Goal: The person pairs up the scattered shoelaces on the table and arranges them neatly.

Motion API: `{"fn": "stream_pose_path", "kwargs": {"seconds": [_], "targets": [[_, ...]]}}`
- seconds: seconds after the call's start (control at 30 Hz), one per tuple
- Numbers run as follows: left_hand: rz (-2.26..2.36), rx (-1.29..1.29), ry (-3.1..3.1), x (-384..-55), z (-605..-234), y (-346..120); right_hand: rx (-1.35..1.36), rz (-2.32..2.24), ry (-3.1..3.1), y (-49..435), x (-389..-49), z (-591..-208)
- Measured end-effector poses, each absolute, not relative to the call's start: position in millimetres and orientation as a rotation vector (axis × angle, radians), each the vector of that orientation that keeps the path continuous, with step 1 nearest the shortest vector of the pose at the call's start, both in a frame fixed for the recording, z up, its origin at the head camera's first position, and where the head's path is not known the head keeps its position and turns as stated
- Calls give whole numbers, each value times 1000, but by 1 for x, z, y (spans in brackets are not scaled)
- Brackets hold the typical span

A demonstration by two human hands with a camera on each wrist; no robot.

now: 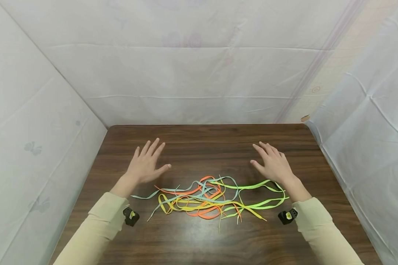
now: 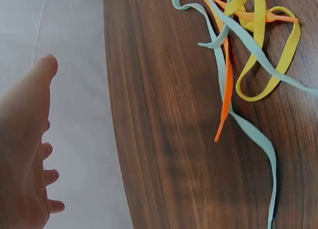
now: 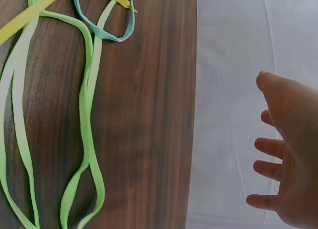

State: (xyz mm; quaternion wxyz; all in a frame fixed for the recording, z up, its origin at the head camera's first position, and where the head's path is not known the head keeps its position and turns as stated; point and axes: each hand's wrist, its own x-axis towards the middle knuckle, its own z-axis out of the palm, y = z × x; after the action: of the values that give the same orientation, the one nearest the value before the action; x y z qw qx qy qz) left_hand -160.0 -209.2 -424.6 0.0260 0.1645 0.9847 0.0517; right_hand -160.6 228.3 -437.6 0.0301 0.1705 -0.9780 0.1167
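Note:
Several flat shoelaces lie in a loose tangle on the table between my two hands. A light blue shoelace (image 2: 256, 134) trails out to the left, with an orange shoelace (image 2: 228, 85) crossing it. The yellow shoelace (image 1: 252, 211) runs through the middle and ends at the front right. Long loops of a green shoelace (image 3: 85, 114) spread toward the right side. My left hand (image 1: 146, 165) is held with spread fingers beyond the tangle's left end, holding nothing. On the other side my right hand (image 1: 273, 165), fingers also extended and without anything in them, is nearest the green loops.
The dark wood-grain table (image 1: 199, 147) has rounded far corners. White cloth sheets hang behind it, as the back sheet (image 1: 199, 73), and along both sides. A small black camera sits at each wrist, by the left sleeve (image 1: 103, 217) and the right sleeve (image 1: 318, 221).

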Motion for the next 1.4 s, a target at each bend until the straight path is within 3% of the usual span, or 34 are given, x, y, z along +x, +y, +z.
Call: {"fn": "stream_pose_path", "kwargs": {"seconds": [1.4], "targets": [[270,687,3032,-134,-491,-147,587,438,-2986,197,-138,-494]]}}
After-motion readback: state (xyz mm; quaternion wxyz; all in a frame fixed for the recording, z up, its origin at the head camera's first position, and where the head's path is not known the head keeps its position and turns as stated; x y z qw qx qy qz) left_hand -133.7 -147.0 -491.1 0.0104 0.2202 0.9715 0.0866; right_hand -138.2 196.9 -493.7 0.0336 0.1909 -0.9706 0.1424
